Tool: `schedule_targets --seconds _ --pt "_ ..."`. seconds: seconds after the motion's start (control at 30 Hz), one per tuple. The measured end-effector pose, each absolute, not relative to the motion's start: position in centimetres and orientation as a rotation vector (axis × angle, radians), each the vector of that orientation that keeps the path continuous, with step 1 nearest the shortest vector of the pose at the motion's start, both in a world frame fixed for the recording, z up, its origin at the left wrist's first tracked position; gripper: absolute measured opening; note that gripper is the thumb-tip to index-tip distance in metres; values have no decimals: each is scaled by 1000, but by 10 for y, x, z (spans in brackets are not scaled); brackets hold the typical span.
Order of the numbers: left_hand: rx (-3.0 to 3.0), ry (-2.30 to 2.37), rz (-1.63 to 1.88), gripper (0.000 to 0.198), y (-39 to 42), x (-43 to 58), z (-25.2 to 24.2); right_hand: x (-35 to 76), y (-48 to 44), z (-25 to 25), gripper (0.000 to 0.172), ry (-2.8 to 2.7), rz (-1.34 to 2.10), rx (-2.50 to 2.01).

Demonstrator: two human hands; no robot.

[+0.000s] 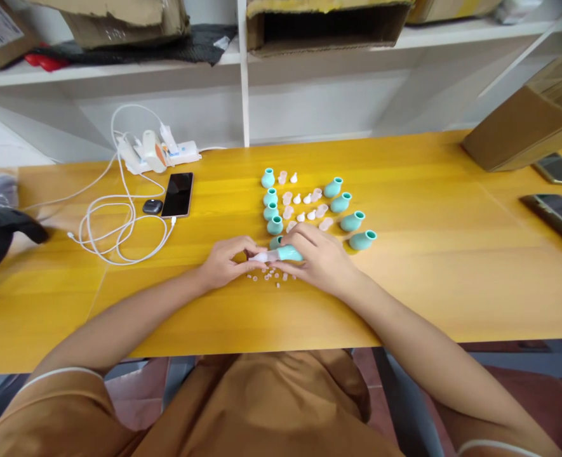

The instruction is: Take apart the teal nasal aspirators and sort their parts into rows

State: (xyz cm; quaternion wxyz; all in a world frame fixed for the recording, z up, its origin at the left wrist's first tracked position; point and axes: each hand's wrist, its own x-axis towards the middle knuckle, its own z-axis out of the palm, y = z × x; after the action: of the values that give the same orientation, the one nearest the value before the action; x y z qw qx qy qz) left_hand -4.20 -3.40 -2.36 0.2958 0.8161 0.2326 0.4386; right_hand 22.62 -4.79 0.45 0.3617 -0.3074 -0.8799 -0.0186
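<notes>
Between both hands lies a nearly level teal squeeze bulb (289, 254), joined to a clear collar and a white nozzle tip (260, 257); it looks like a nasal aspirator. My right hand (326, 259) wraps its fingers round the bulb. Thumb and fingers of my left hand (228, 260) pinch the white tip. Below them, small pale rings (277, 285) are scattered on the table. Beyond my hands stand teal bulbs (268, 178) in a left column and more teal bulbs (352, 221) to the right. Clear collars (287, 212) and white tips (312, 215) lie between those groups.
The yellow wooden table (190, 330) carries a phone (178, 195), a dark earbud case (152, 206), a coiled white cable (83, 222) and a power strip (185, 152) at left. At right are a cardboard box (514, 130) and another phone (559, 219). White shelves (244, 82) rise behind.
</notes>
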Motion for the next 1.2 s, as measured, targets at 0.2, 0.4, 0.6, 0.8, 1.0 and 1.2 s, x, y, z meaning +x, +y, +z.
schedule_targets --seconds 0.2,0.4,0.6,0.8,1.0,1.2 --pt "2184 727 1071 21 -35 -43 -24 232 -45 1 26 -2335 69 -847" --pt "2107 803 881 25 -37 -46 -20 240 -39 5 38 -2400 250 -737" --pt "2092 720 833 17 -38 -43 -14 247 -31 6 44 -2426 305 -676" --pt "2219 679 967 18 -38 -39 -16 243 -37 7 45 -2392 326 -752" --pt "2255 783 882 18 -35 -43 -21 240 -40 6 44 -2389 254 -769" --pt "2291 793 757 7 -37 -38 -15 242 -38 5 44 -2379 278 -803"
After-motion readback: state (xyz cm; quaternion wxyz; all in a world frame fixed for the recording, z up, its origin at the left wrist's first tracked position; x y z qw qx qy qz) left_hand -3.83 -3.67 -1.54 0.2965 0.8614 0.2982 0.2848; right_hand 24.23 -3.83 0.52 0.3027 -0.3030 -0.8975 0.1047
